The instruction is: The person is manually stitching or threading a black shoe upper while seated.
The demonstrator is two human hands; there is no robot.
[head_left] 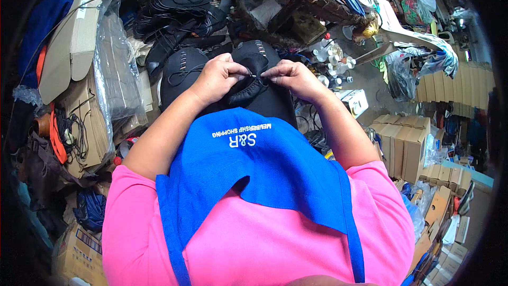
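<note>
A black, shoe-like soft piece (246, 94) with a gathered edge lies on my lap between my hands. My left hand (223, 76) is closed in a pinch at its upper part, the fingertips at a small, thin, pale piece (253, 76). From the other side my right hand (292, 78) also pinches, its fingertips just right of that pale piece. What exactly each pinch holds is too small to tell. A thin black cord (179, 80) loops over my left knee, beside my left hand.
Black cords or straps (182, 13) are heaped beyond my knees. Several white-capped bottles (333, 63) stand to the right. Plastic-wrapped stacks (119, 63) and a cardboard sheet (71, 47) crowd the left. Brown cardboard boxes (405, 145) sit at the right.
</note>
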